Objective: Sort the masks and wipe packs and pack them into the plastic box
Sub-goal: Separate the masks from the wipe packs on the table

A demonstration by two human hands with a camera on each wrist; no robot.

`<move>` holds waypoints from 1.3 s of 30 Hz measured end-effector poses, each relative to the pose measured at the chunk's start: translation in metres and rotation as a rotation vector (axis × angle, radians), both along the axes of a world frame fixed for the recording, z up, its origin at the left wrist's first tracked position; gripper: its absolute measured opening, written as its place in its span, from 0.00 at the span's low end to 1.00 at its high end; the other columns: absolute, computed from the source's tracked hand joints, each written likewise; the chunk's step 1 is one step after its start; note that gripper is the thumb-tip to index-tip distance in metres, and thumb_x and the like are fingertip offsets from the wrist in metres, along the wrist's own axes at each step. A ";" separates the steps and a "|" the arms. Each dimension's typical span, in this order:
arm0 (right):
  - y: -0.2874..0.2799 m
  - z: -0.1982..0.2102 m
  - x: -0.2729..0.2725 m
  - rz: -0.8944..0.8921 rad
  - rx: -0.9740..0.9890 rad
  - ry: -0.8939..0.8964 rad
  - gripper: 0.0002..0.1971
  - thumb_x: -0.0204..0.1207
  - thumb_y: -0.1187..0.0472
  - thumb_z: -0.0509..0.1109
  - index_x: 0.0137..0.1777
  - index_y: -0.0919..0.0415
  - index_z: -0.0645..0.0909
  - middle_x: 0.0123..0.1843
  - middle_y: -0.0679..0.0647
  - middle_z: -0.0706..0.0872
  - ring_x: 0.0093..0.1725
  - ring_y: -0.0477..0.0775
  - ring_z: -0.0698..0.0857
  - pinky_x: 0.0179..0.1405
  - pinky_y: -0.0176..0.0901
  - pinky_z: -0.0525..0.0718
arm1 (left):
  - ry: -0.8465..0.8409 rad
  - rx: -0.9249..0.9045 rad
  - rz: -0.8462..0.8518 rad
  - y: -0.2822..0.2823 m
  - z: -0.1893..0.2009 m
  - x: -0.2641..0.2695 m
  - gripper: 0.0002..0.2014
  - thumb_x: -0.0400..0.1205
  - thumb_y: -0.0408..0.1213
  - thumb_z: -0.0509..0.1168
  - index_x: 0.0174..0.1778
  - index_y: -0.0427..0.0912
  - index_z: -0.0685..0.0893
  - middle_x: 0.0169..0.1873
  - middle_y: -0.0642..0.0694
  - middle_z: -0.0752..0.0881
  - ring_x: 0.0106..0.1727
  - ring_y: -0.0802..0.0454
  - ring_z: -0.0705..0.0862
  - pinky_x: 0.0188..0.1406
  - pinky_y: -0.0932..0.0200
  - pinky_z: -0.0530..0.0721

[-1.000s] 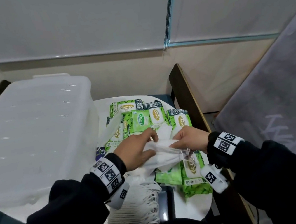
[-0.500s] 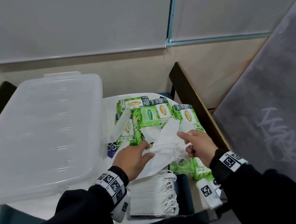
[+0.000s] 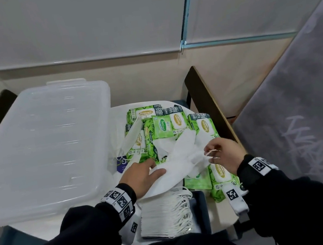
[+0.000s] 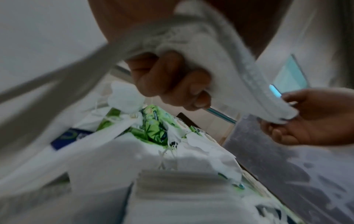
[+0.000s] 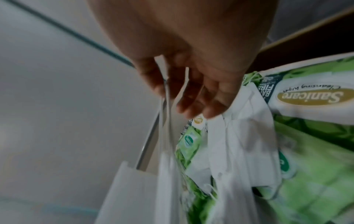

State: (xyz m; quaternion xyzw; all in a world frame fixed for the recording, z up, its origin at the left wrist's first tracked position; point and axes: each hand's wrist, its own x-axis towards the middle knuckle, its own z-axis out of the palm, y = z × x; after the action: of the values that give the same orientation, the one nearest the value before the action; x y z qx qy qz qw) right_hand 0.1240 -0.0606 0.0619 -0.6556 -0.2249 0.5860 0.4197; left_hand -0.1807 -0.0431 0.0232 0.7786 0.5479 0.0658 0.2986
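1. Head view shows the left hand (image 3: 141, 175) gripping a white folded face mask (image 3: 176, 167), thumb on top and fingers curled beneath it; the left wrist view confirms the curled fingers (image 4: 168, 78) wrapped round the fabric.
2. Right hand (image 3: 223, 155) pinches the mask's thin white ear loop (image 3: 212, 152) between thumb and fingertips, with the other fingers loosely spread; in the right wrist view the loop (image 5: 166, 91) runs down from those fingers (image 5: 193, 97).
3. Beyond both sets of fingertips lies a heap of green wipe packs with white and gold labels (image 3: 169, 123), with more loose white masks (image 3: 133, 136) draped over them and covering some labels.
4. Under the left palm and nearer the body sits a neat stack of white masks (image 3: 166, 214) with ear loops along its right edge.
5. To the left of the left hand's fingers stands the large translucent plastic box (image 3: 39, 146), lid on; a small dark blue packet (image 3: 121, 164) peeks out between the box and those fingers.
6. Everything rests on a white round table (image 3: 220, 216); right of the right hand's fingers a dark wooden board edge (image 3: 205, 98) borders it, and a grey scuffed panel (image 3: 302, 110) leans further right.
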 end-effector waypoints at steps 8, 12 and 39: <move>0.004 -0.014 0.076 -0.246 -0.126 0.336 0.17 0.82 0.61 0.59 0.30 0.53 0.62 0.24 0.51 0.63 0.23 0.51 0.67 0.31 0.49 0.86 | -0.725 -0.496 0.532 0.017 -0.002 0.018 0.26 0.79 0.52 0.76 0.27 0.51 0.66 0.24 0.47 0.61 0.25 0.51 0.58 0.25 0.60 0.59; 0.005 -0.031 0.114 -0.058 -0.189 0.247 0.21 0.83 0.51 0.66 0.31 0.50 0.63 0.19 0.46 0.57 0.16 0.47 0.55 0.28 0.43 0.58 | -1.314 -0.750 0.962 0.034 0.004 0.036 0.23 0.85 0.52 0.70 0.28 0.49 0.69 0.20 0.50 0.63 0.26 0.49 0.69 0.35 0.55 0.75; 0.029 -0.085 0.136 0.687 -0.401 -0.425 0.08 0.77 0.58 0.74 0.42 0.64 0.86 0.34 0.59 0.90 0.30 0.57 0.90 0.36 0.45 0.82 | 0.479 -0.415 0.252 0.044 -0.020 0.087 0.18 0.82 0.51 0.64 0.34 0.42 0.85 0.35 0.43 0.92 0.37 0.44 0.89 0.36 0.57 0.83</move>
State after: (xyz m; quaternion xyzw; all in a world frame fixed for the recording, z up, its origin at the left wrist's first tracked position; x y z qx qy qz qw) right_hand 0.2601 -0.0321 -0.0227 -0.7171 -0.3928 0.5757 0.0102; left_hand -0.0938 0.0009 0.0030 0.6208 0.6960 -0.1958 0.3031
